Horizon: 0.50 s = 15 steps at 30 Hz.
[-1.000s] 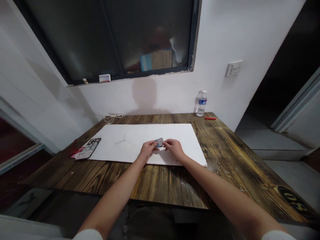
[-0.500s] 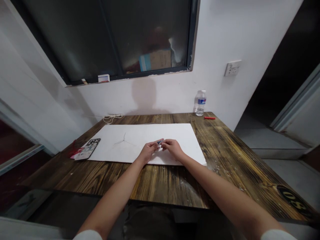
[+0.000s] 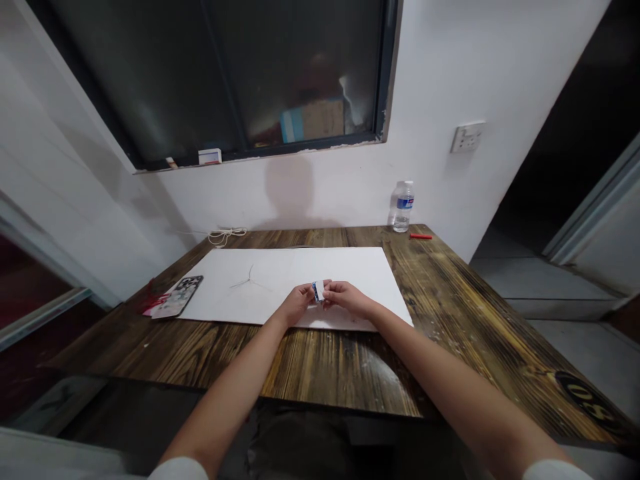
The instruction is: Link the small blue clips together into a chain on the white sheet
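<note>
Small white-and-blue card point(image 3: 317, 291): held upright between both hands, over the near part of the white sheet, at 12 o'clock from the wearer, who serves as the clock centre. Its exact type cannot be determined; the item is too small to read. Left hand point(image 3: 299, 303) and right hand point(image 3: 347, 298) are together, with the fingertips of each pinching the card from opposite sides. Contact between the card and the sheet below cannot be confirmed.

The white sheet point(image 3: 345, 267) lies flat on a dark-stained wooden table point(image 3: 330, 360), and both forearms extend over the table's near part. Thin grey three-line marks point(image 3: 249, 280) appear on the sheet at 10 o'clock from the hands. A smartphone in a patterned case point(image 3: 180, 295) lies at the sheet's left edge, also at 10 o'clock, overlapping a red-and-white packet point(image 3: 155, 305). A coiled white cord point(image 3: 227, 235) sits at the far table edge, at 11 o'clock. A clear plastic water bottle point(image 3: 403, 207) stands at the far edge, at 1 o'clock, with a red stick point(image 3: 421, 236) just beside it. A wall socket point(image 3: 467, 137) is mounted above them, and a dark window point(image 3: 215, 80) is set in the wall at 11 o'clock.
</note>
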Motion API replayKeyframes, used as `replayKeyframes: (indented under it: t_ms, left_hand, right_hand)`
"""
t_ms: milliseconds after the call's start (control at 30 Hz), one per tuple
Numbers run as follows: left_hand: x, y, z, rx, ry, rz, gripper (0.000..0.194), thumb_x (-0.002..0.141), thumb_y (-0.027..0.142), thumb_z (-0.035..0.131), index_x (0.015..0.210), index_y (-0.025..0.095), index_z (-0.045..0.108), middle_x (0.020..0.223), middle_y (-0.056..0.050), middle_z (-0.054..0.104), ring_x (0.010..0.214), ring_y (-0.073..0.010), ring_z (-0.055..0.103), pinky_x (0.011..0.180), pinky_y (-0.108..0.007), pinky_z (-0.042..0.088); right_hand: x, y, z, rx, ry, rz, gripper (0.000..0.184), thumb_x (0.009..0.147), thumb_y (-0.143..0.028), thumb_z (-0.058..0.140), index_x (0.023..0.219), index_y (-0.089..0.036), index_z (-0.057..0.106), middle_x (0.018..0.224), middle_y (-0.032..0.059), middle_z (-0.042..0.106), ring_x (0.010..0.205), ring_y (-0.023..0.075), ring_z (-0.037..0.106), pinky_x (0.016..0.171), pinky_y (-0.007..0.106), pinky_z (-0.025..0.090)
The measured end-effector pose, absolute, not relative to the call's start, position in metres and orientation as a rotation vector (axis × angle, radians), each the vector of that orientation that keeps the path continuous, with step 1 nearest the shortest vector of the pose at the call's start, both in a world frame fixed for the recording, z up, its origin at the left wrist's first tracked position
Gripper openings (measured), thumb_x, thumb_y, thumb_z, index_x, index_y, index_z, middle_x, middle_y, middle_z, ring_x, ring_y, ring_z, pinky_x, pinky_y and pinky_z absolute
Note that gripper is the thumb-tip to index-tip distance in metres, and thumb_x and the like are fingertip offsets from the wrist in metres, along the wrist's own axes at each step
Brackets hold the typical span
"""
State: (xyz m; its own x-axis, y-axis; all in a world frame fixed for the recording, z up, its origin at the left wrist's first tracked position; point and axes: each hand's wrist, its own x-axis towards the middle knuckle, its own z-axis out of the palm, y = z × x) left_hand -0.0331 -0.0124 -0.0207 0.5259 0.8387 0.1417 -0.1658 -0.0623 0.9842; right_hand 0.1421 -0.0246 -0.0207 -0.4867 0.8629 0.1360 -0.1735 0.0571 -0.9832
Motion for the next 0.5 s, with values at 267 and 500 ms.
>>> replayKeyframes:
  t_ms: [267, 500]
  left_hand:
    - [-0.033, -0.019, -0.015, 1.392, 0.654, 0.932, 0.068, 0.064, 0.053, 0.074, 0.116, 0.010, 0.064, 0.085, -0.012, 0.069, 0.062, -0.0158, 0.059, 0.065, -0.031, 0.047]
    - [-0.032, -0.024, -0.003, 1.502, 0.754, 1.072, 0.048, 0.065, 0.040, 0.077, 0.103, 0.012, 0.069, 0.098, -0.013, 0.070, 0.082, -0.0212, 0.063, 0.073, -0.030, 0.049]
  right_hand:
    - [0.142, -0.027, -0.021, -0.672, -1.446, 1.685, 0.036, 0.067, -0.049, 0.071, 0.072, -0.015, 0.061, 0.064, 0.0011, 0.064, 0.058, 0.0132, 0.060, 0.063, 0.028, 0.046]
    - [0.136, -0.025, -0.022, -0.657, -1.292, 1.664, 0.036, 0.065, -0.044, 0.075, 0.082, -0.014, 0.064, 0.065, 0.0005, 0.064, 0.058, 0.0112, 0.059, 0.062, 0.025, 0.046]
